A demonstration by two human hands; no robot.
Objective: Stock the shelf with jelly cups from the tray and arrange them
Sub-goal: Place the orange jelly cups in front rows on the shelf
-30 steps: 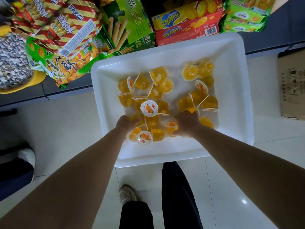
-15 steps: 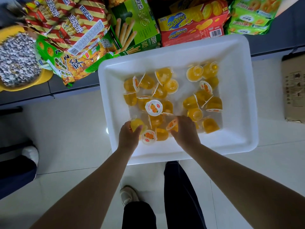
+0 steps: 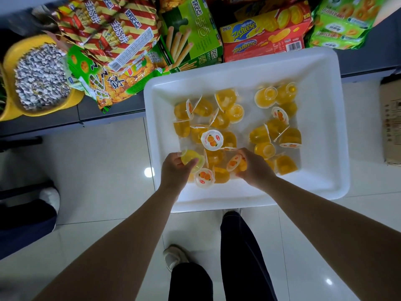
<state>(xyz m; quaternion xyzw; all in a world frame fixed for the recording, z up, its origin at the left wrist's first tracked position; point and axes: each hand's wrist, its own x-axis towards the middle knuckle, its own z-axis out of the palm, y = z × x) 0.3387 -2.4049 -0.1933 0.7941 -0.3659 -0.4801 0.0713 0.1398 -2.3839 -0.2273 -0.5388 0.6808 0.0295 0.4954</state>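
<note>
Both hands lifted, left grip (image 3: 175, 170) and right grip (image 3: 253, 168) each clamping 1 glossy domed jelly cup (image 3: 191, 159)

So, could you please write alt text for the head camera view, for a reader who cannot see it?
Seen from above, a person's left hand and right hand each hold an orange jelly cup over a white tray of scattered jelly cups. The tray rests against a dark shelf crowded with snack packages.
</note>
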